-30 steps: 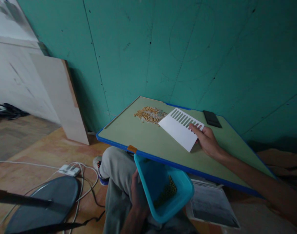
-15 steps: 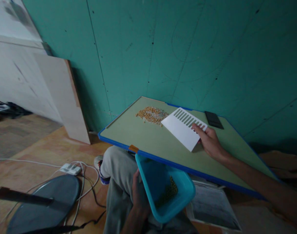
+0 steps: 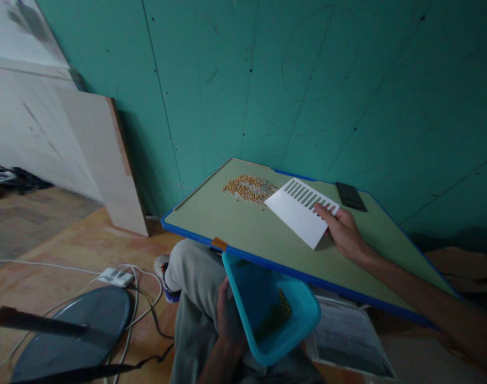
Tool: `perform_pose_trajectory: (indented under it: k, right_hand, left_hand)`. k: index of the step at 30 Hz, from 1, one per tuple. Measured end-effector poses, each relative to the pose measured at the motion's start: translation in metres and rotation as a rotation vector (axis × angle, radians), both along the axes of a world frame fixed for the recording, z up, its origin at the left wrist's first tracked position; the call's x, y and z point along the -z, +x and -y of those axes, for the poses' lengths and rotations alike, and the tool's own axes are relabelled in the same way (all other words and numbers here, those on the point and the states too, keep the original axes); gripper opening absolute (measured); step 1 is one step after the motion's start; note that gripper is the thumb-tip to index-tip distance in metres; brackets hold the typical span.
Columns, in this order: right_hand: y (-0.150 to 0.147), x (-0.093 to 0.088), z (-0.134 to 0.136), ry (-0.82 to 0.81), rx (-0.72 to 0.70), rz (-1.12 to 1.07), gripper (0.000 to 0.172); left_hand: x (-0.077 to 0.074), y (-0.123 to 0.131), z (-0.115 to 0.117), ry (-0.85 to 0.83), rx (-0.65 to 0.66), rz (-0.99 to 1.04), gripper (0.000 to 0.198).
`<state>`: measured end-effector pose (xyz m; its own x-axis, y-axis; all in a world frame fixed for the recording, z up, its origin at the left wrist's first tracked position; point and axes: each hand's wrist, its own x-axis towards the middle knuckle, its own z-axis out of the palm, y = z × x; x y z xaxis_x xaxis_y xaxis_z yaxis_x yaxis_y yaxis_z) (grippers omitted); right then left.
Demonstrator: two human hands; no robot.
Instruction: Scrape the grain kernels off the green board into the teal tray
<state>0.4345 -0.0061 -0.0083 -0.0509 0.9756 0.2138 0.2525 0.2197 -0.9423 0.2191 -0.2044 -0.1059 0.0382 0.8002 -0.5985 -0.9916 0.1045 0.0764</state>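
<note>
My right hand grips a white slotted plastic scraper by its right end, thumb on top. The scraper is tilted over the table, its left corner beside a pile of yellow, chickpea-like grains mixed with small white bits. Below the table's front edge, my left hand holds a turquoise plastic tub from its left side, its fingers partly hidden behind the wall. Small green beans lie in the tub's right part.
A flat black object lies at the table's back right. Behind stands a green wall. White cables and a power strip are on the floor at left, near a round dark base. A pale board leans against the wall.
Almost nothing differs. The scraper has shifted very slightly in my right hand's grip area, while the tub and my left hand stay where they were.
</note>
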Motion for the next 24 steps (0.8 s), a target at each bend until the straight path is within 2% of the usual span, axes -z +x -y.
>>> perform_pose_trajectory:
  k: [8, 19, 24]
  right_hand:
    - [-0.001, 0.0, 0.002, -0.018, -0.009, -0.018, 0.06]
    - [0.0, 0.001, 0.002, -0.041, -0.07, 0.009, 0.061]
    - [-0.002, -0.003, 0.006, -0.005, -0.106, 0.062, 0.061]
  left_hand:
    - [0.014, 0.002, -0.001, 0.025, 0.076, -0.002, 0.05]
    - [0.015, 0.001, -0.003, 0.014, 0.03, 0.061, 0.042]
    - [0.011, 0.0, -0.004, 0.021, 0.03, 0.047, 0.051]
